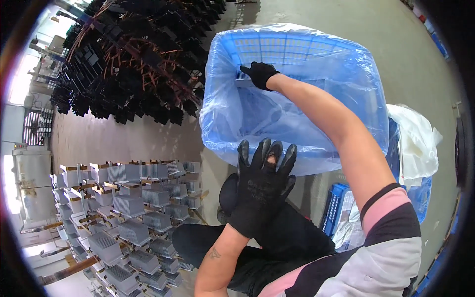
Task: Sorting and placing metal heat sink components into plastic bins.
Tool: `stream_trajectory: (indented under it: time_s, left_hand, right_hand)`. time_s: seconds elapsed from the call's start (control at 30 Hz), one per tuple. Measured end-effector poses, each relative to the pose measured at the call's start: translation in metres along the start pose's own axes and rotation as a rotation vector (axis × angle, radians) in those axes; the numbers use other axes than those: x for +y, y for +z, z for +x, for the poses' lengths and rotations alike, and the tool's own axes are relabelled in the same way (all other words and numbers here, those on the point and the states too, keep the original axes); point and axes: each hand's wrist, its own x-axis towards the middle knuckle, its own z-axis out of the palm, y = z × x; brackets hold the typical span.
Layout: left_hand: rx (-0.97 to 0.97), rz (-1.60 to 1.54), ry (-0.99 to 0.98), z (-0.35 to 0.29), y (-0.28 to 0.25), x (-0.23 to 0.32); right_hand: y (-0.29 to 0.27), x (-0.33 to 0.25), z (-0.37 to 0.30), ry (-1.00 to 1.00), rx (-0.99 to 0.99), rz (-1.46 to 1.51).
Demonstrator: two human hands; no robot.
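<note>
Pink, black and white, the person's shirt sleeve fills the lower right, with the bare right forearm reaching forward from it. On the near rim of a blue plastic mesh basket rests the left hand in a black knitted glove, its fingers spread wide and holding nothing; skin shows through a hole near one fingertip. Clear plastic film lines the basket and folds over its rim. Inside, at the far left corner, lies a silver finned heat sink. The right hand, also black-gloved, touches it, one digit extended over the fins; the remaining fingers are partly hidden, so whether they grip it cannot be told. To the left of the person's black trousers stands a rack of grey finned heat sinks, and beyond it hang many black finned parts. A white plastic bag and a smaller blue crate sit to the right.
</note>
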Motion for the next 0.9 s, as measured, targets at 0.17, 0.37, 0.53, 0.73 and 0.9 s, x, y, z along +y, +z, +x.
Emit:
stream_trajectory:
  time_s: [0.17, 0.37, 0.53, 0.73, 0.9]
  left_hand:
    - [-0.002, 0.011, -0.034, -0.005, 0.000, 0.001]
    - [-0.011, 0.018, -0.041, -0.006, 0.004, 0.003]
    - [0.036, 0.048, -0.049, -0.009, 0.000, 0.007]
    - [0.169, 0.004, -0.018, -0.032, -0.019, 0.003]
    - [0.066, -0.182, 0.050, 0.037, -0.061, -0.018]
  right_hand:
    - [0.008, -0.025, 0.014, 0.036, 0.076, -0.178]
    - [0.029, -0.020, 0.013, 0.177, 0.180, 0.022]
    - [0.020, -0.023, 0.000, 0.164, 0.137, 0.015]
    - [-0.036, -0.037, -0.032, -0.014, -0.005, -0.105]
    - [-0.023, 0.002, -0.057, -0.313, -0.288, -0.007]
